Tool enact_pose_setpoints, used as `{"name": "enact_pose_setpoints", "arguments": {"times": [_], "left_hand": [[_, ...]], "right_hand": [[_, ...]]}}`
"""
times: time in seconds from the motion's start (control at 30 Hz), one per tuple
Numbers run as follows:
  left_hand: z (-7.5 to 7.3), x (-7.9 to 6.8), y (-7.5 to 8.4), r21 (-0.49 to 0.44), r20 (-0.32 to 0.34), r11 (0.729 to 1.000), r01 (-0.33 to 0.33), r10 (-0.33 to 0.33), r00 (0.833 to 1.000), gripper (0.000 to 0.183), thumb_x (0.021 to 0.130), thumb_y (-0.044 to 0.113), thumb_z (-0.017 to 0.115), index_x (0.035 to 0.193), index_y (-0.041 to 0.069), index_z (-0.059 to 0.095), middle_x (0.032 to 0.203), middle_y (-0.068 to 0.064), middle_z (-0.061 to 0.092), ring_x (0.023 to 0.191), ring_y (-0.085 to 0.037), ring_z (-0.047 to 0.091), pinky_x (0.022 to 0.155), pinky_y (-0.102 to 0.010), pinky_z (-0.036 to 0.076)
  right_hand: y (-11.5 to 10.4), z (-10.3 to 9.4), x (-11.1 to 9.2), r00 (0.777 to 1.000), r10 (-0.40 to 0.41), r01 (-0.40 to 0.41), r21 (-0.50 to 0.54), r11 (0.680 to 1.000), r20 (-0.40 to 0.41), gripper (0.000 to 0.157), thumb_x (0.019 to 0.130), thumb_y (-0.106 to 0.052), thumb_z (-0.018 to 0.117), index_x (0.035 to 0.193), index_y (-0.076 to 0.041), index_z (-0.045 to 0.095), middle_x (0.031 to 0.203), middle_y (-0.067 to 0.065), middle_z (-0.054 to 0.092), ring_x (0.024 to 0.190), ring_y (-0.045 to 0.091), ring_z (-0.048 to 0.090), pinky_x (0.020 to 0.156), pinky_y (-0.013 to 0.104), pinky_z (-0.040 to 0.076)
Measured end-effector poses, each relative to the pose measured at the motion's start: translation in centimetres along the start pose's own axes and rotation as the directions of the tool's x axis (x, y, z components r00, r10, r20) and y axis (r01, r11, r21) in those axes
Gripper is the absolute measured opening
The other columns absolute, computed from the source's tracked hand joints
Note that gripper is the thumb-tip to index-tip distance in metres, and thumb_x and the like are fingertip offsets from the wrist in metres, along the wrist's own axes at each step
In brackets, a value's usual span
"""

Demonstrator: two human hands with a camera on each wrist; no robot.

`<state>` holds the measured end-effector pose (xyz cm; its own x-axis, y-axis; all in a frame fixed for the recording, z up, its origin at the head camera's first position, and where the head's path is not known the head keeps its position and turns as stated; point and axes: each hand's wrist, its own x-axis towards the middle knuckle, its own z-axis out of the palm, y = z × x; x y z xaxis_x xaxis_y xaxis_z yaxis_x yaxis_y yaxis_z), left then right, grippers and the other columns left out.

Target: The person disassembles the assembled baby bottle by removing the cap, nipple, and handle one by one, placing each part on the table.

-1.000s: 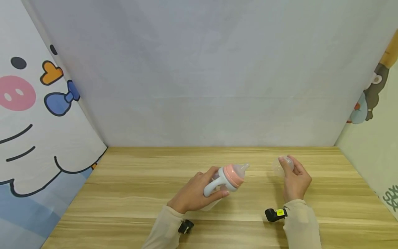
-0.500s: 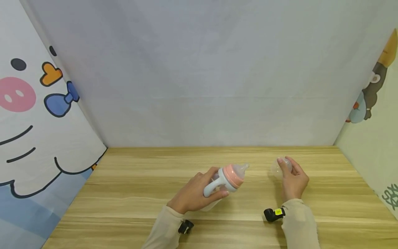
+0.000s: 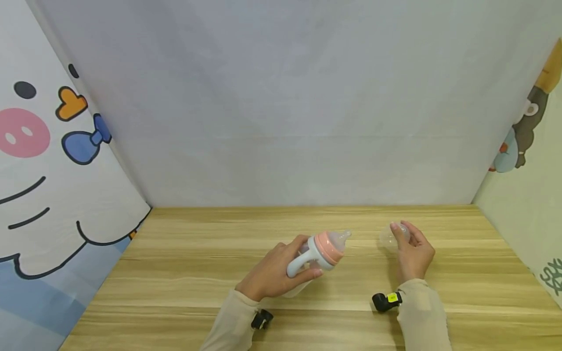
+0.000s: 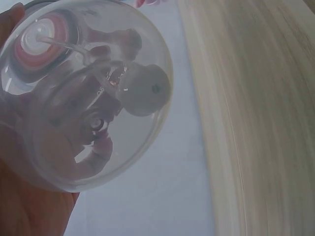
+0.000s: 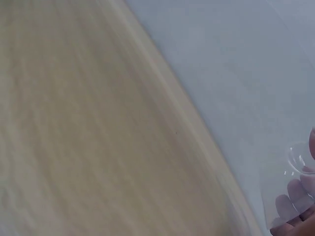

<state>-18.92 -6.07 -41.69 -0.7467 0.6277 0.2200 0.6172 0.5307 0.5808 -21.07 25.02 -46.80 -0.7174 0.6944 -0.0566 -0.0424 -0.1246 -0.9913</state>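
Head view: our left grip (image 3: 278, 270) wraps a clear, pink-collared baby bottle (image 3: 330, 247) with a pale-blue handle, tilted over the bench's (image 3: 197, 273) middle; our right grip (image 3: 414, 251) pinches a clear plastic dome cap (image 3: 388, 237) towards the far right corner. Left wrist view: a weighted ball (image 4: 145, 91) shows through the bottle's wall. Right wrist view: the cap shows only partly. We judge this step as handling cap and bottle apart; next calls for steadying the bottle.
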Motion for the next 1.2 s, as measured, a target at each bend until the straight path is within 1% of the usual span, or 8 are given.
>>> {"name": "enact_pose_setpoints", "arguments": {"times": [0.1, 0.33, 0.63, 0.67, 0.73, 0.87, 1.0, 1.2], "left_hand": [[-0.03, 0.02, 0.02, -0.005, -0.001, 1.000, -0.001, 0.001, 1.000, 0.060, 0.096, 0.057, 0.060, 0.142, 0.021, 0.045, 0.099, 0.002, 0.071, 0.080, -0.006, 0.054, 0.076, -0.024, 0.046], [-0.01, 0.04, 0.08, -0.013, 0.006, 1.000, 0.007, -0.007, 1.000, 0.058, 0.096, 0.056, 0.060, 0.140, 0.021, 0.046, 0.099, 0.003, 0.071, 0.080, -0.005, 0.053, 0.076, -0.024, 0.045], [0.09, -0.01, 0.04, -0.001, 0.024, 0.999, 0.039, -0.039, 0.999, 0.060, 0.096, 0.060, 0.058, 0.143, 0.024, 0.043, 0.105, 0.002, 0.071, 0.085, -0.007, 0.054, 0.080, -0.028, 0.045], [0.09, -0.01, 0.06, 0.000, 0.026, 0.999, 0.041, -0.041, 0.999, 0.060, 0.096, 0.059, 0.058, 0.143, 0.024, 0.043, 0.105, 0.002, 0.071, 0.085, -0.007, 0.054, 0.080, -0.028, 0.045], [0.10, -0.01, 0.07, -0.003, 0.029, 0.999, 0.043, -0.043, 0.999, 0.059, 0.096, 0.059, 0.058, 0.143, 0.025, 0.043, 0.106, 0.002, 0.071, 0.084, -0.007, 0.054, 0.080, -0.028, 0.045], [0.11, -0.01, 0.03, -0.004, 0.026, 0.999, 0.034, -0.034, 0.999, 0.059, 0.096, 0.058, 0.059, 0.143, 0.025, 0.043, 0.105, 0.003, 0.071, 0.083, -0.006, 0.054, 0.080, -0.027, 0.044], [0.10, -0.01, -0.02, -0.003, 0.021, 1.000, 0.030, -0.030, 0.999, 0.058, 0.096, 0.058, 0.059, 0.142, 0.025, 0.043, 0.103, 0.003, 0.071, 0.082, -0.006, 0.054, 0.079, -0.027, 0.044], [0.08, 0.00, -0.03, -0.010, 0.024, 0.999, 0.037, -0.037, 0.999, 0.057, 0.096, 0.058, 0.059, 0.141, 0.026, 0.043, 0.102, 0.003, 0.071, 0.082, -0.007, 0.054, 0.078, -0.026, 0.045]], "right_hand": [[0.03, -0.03, -0.04, 1.000, 0.006, -0.006, 0.003, 1.000, 0.002, 0.055, 0.083, -0.032, 0.083, 0.128, -0.005, 0.067, 0.108, -0.013, 0.067, 0.099, -0.004, 0.061, 0.077, 0.004, 0.049], [0.16, -0.09, -0.04, 1.000, 0.009, -0.009, -0.038, 0.999, -0.007, 0.048, 0.086, -0.027, 0.081, 0.126, -0.003, 0.068, 0.108, -0.010, 0.070, 0.106, 0.001, 0.061, 0.079, 0.004, 0.049], [0.26, -0.03, -0.26, 1.000, 0.004, -0.004, -0.031, 1.000, -0.009, 0.045, 0.085, -0.023, 0.082, 0.123, -0.002, 0.069, 0.104, -0.011, 0.070, 0.096, 0.000, 0.059, 0.075, 0.005, 0.049], [0.24, -0.02, -0.29, 1.000, 0.003, -0.003, -0.033, 0.999, -0.008, 0.044, 0.085, -0.023, 0.082, 0.122, -0.003, 0.069, 0.103, -0.012, 0.070, 0.096, 0.000, 0.059, 0.076, 0.005, 0.049], [0.15, 0.03, -0.35, 1.000, 0.001, -0.001, -0.037, 0.999, 0.001, 0.041, 0.085, -0.022, 0.083, 0.121, -0.005, 0.071, 0.103, -0.014, 0.069, 0.098, 0.000, 0.059, 0.090, 0.011, 0.051], [0.01, 0.18, -0.34, 1.000, 0.013, -0.012, -0.068, 0.998, 0.016, 0.039, 0.084, -0.022, 0.083, 0.119, -0.008, 0.071, 0.109, -0.012, 0.069, 0.101, -0.001, 0.058, 0.096, 0.012, 0.049], [-0.02, 0.38, -0.15, 0.999, 0.026, -0.025, -0.081, 0.996, 0.019, 0.038, 0.083, -0.021, 0.084, 0.118, -0.010, 0.072, 0.116, -0.006, 0.069, 0.100, 0.000, 0.059, 0.083, 0.005, 0.048], [-0.01, 0.49, -0.08, 0.999, 0.027, -0.024, -0.087, 0.996, 0.026, 0.040, 0.082, -0.018, 0.085, 0.118, -0.009, 0.071, 0.117, -0.003, 0.068, 0.099, 0.000, 0.059, 0.082, 0.005, 0.048]]}}
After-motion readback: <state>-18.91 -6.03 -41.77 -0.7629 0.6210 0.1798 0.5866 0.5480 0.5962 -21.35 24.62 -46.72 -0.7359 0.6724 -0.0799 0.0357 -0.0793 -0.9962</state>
